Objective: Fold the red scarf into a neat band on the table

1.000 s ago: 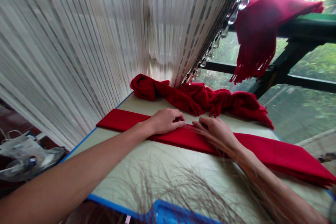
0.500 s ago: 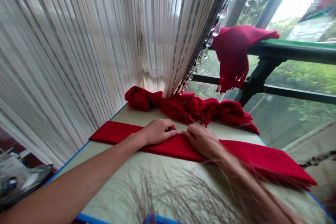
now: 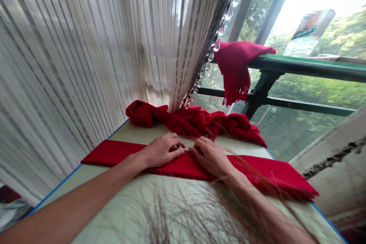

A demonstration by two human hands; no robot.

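A long red scarf, folded into a flat band, lies across the pale table from left to right. My left hand rests on its middle, fingers loosely curved and thumb apart from them. Beside it, my right hand lies on the cloth with its fingertips at the far edge of the band. Only a small gap parts the two hands, and neither grips the fabric. Behind them a second red scarf sits crumpled along the table's far end, its fringe showing near the middle.
The pale table has blue edging. A striped string curtain hangs at the left and back, with a beaded trim. Another fringed red scarf drapes over a dark green rail by the window. Loose hair blurs the foreground.
The view has shifted, so the scene sits further left in the picture. My left hand's fingers have lifted and spread slightly. Both hands remain at the middle of the folded scarf.
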